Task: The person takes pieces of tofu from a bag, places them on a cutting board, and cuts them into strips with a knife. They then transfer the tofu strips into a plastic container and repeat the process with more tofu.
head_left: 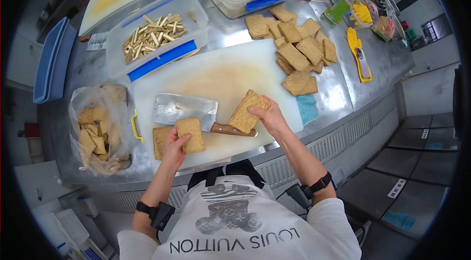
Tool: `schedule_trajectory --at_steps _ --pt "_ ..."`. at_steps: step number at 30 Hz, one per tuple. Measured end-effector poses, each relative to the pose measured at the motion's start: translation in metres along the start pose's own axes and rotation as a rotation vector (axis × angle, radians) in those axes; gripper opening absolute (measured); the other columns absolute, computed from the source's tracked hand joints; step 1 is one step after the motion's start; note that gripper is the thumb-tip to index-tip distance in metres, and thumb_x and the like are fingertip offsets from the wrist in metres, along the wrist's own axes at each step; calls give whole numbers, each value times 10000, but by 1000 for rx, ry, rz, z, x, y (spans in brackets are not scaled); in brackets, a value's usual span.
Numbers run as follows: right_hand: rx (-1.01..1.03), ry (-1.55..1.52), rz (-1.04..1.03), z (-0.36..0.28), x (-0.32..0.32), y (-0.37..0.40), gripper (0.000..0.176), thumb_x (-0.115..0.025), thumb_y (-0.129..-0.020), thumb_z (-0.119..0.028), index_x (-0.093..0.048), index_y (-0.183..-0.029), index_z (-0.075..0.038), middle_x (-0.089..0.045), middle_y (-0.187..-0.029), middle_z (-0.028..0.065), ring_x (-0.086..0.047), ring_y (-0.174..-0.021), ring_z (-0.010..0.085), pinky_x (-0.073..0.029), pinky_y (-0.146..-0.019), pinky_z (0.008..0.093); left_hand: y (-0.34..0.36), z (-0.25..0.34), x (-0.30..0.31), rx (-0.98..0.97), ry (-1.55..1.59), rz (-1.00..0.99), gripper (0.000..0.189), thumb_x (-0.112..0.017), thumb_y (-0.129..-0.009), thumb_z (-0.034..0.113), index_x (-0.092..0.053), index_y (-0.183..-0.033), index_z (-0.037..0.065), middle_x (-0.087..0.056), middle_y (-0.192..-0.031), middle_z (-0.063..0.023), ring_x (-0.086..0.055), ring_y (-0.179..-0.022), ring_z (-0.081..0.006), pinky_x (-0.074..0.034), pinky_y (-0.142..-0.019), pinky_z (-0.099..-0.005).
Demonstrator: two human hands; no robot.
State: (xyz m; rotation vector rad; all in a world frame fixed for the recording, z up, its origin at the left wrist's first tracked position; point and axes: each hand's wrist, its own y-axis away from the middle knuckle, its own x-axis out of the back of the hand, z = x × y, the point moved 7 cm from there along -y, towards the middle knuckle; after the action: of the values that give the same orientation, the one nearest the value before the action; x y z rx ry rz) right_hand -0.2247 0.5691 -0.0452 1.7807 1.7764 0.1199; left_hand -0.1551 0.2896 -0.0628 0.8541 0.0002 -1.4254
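My left hand [177, 146] is closed on a brown tofu slab [191, 135] above the front left of the white cutting board [265, 63]. Another slab [159, 141] lies beside it, partly covered by my fingers. To the right, my right hand [271, 116] grips a second tofu slab [248, 111], tilted, with the thumb on top. Between the two hands lies a cleaver [186, 109] with a wooden handle, flat on the board. The held slabs overlap parts of it in view.
Loose slabs [294, 49] are piled right of the board. Behind stand two tubs of cut strips, a near one [115, 51] and a far one [230, 8]. A plastic bag of slabs [100, 130] sits left. Yellow gloves [354, 44] lie far right.
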Motion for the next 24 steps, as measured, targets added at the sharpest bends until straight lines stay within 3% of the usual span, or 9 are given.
schedule_trajectory --at_steps 6,10,13,15,16,18,20,22,24 --pt "191 -47 233 -73 59 -11 479 -689 -738 10 -452 -1153 46 -610 -965 103 -599 -888 183 -496 -785 292 12 -6 2 -57 -3 84 377 -564 -808 -13 -483 -1172 42 -583 -1097 -73 -583 -988 -179 -484 -861 -325" --pt "371 -59 325 -137 109 -33 605 -694 -754 -33 -371 -1263 17 -564 -1082 140 -565 -954 207 -461 -843 294 20 7 14 -147 -56 160 353 -561 -813 -19 -487 -1154 34 -589 -1078 -71 -581 -980 -168 -483 -845 -302" --pt "640 257 634 -161 185 -45 689 -692 -771 -102 -300 -1330 -6 -474 -1184 134 -479 -1038 214 -386 -913 314 29 23 17 -227 -161 229 315 -560 -826 2 -500 -1135 21 -596 -1051 -71 -586 -944 -156 -475 -826 -278" --pt "859 442 750 -162 164 -26 656 -669 -782 -111 -310 -1321 -3 -435 -1217 128 -450 -1063 209 -379 -900 301 41 42 38 -325 -216 342 282 -564 -836 24 -518 -1114 15 -600 -1033 -71 -587 -914 -146 -466 -810 -260" --pt "832 574 683 -159 121 -10 552 -663 -774 -95 -403 -1254 -16 -487 -1166 102 -485 -1026 202 -398 -873 295 44 44 57 -381 -234 419 263 -568 -841 38 -530 -1100 13 -601 -1025 -71 -587 -897 -142 -460 -801 -252" --pt "722 677 120 -99 51 -17 448 -665 -759 -97 -491 -1167 -42 -542 -1087 67 -523 -973 185 -423 -827 308 56 49 82 -394 -304 530 232 -590 -837 70 -557 -1058 9 -604 -1006 -74 -585 -875 -139 -451 -790 -245" --pt "781 1112 -296 -50 -47 23 457 -694 -725 -97 -506 -1140 -65 -556 -1028 89 -546 -937 211 -448 -795 331 59 52 95 -319 -401 579 214 -626 -819 107 -585 -1003 5 -609 -985 -80 -582 -864 -144 -444 -785 -247" --pt "823 1396 -450 -17 -89 39 517 -716 -666 -144 -516 -1139 -82 -529 -1036 127 -516 -969 295 -438 -791 382 58 54 95 -356 -703 592 223 -668 -770 124 -599 -949 12 -588 -1016 -107 -569 -893 -193 -448 -795 -290" --pt "736 1446 -450 4 -92 32 512 -706 -662 -137 -516 -1135 -90 -515 -1001 116 -504 -955 286 -429 -790 377 59 52 82 -423 -1015 583 237 -696 -723 131 -606 -912 20 -559 -1055 -134 -549 -922 -250 -446 -806 -334"
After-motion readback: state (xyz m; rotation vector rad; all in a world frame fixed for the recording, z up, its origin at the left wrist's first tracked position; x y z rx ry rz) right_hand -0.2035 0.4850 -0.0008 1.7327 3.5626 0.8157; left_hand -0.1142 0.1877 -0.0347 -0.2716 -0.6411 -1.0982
